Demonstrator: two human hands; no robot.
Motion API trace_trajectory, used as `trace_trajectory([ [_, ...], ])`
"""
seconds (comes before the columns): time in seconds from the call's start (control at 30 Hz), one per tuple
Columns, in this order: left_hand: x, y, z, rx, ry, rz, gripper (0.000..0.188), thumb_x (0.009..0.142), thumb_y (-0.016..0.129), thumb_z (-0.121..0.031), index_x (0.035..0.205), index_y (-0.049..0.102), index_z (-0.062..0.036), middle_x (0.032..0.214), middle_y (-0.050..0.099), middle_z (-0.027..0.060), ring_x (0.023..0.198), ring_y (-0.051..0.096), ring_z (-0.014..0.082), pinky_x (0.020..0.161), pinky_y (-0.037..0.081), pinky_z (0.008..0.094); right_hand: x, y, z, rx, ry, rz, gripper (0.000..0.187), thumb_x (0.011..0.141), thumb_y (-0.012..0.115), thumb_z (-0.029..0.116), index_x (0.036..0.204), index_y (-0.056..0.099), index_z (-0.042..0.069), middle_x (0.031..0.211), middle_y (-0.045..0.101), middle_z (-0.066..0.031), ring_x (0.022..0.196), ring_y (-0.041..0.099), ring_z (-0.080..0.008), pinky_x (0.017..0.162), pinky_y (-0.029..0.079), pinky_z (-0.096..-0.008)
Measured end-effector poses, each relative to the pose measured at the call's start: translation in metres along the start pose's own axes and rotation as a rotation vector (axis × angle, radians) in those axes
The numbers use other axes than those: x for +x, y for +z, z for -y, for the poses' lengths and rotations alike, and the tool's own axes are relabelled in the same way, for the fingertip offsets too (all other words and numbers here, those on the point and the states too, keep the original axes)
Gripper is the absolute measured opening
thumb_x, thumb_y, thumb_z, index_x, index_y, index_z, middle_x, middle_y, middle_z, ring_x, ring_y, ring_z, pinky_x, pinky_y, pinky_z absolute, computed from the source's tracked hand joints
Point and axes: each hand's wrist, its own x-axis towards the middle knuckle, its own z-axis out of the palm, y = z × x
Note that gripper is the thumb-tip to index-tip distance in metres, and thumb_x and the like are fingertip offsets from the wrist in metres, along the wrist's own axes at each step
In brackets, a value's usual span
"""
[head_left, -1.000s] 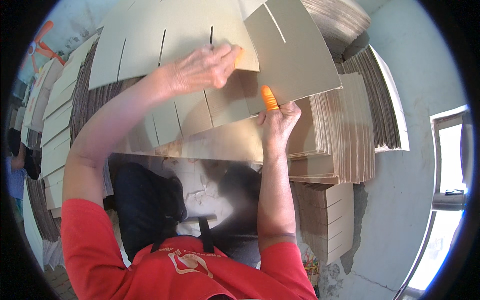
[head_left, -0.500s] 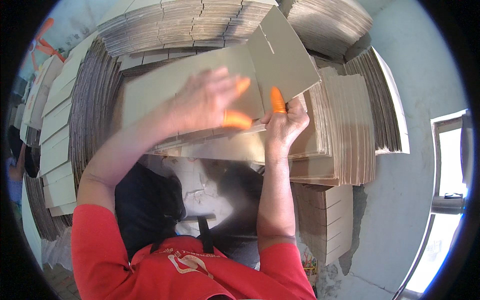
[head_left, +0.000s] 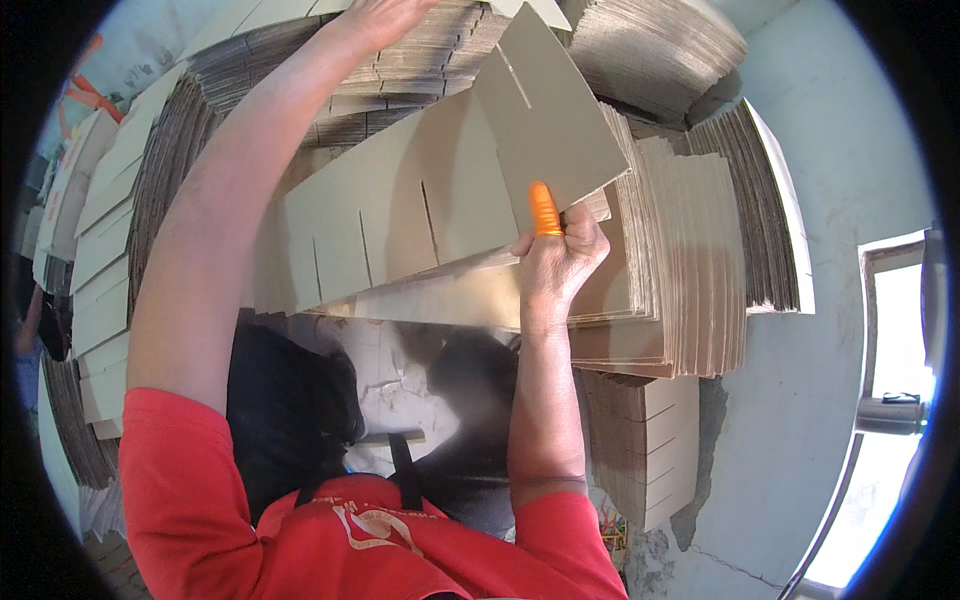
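My right hand (head_left: 565, 245), with an orange finger cover on one finger, is closed on the lower edge of a slotted cardboard sheet (head_left: 560, 110). That sheet leans up at an angle. Beside it, a longer slotted cardboard piece (head_left: 390, 215) with several parallel slits slopes down to the left; whether the two are joined I cannot tell. My left hand (head_left: 388, 20) reaches far forward over the back stack of slotted cardboard (head_left: 420, 60). The upper frame edge cuts off its fingers, so their grip is hidden.
A tall cardboard stack (head_left: 105, 270) lines the left side. To the right of my right hand stand packed upright sheets (head_left: 700, 260), with another bundle (head_left: 765, 210) beyond. A further stack (head_left: 650, 80) is at the back right, a lower one (head_left: 650, 440) near the wall (head_left: 770, 450).
My left hand has swung from above the long cardboard piece to the far back stack, uncovering the slits. My right hand keeps its hold, shifting slightly left with the leaning sheet.
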Motion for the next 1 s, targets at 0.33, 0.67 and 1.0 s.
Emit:
trace_trajectory([
  [0.33, -0.004, -0.027, -0.025, 0.004, 0.122, -0.079, 0.019, 0.082, 0.055, -0.004, 0.099, 0.061, 0.0034, 0.095, 0.057, 0.0195, 0.092, 0.057, 0.0325, 0.081, 0.05, 0.0444, -0.003, 0.002, 0.003, 0.1, 0.029, -0.055, 0.019, 0.075, 0.052, -0.016, 0.081, 0.058, 0.001, 0.062, 0.053, -0.0038, 0.055, 0.048, -0.0087, 0.049, 0.041, -0.0251],
  [0.67, -0.036, -0.061, -0.087, 0.14, 0.25, -0.02, 0.013, 0.07, 0.063, 0.002, 0.082, 0.063, 0.0048, 0.093, 0.058, 0.0102, 0.094, 0.059, 0.0209, 0.064, 0.06, 0.0281, -0.002, 0.0, -0.002, -0.172, -0.137, -0.059, 0.022, 0.08, 0.063, -0.012, 0.097, 0.06, 0.0, 0.069, 0.062, -0.0136, 0.055, 0.056, -0.0205, 0.054, 0.048, -0.0294],
  [1.0, -0.09, -0.136, -0.155, -0.15, 0.184, 0.112, 0.031, 0.074, 0.064, 0.001, 0.104, 0.064, 0.0067, 0.109, 0.063, 0.0148, 0.098, 0.061, 0.0242, 0.065, 0.06, 0.0312, -0.01, 0.005, 0.035, -0.498, -0.312, 0.031, 0.083, 0.086, 0.064, -0.001, 0.155, 0.021, 0.007, 0.079, 0.068, -0.0205, 0.058, 0.065, -0.0353, 0.051, 0.052, -0.0411],
])
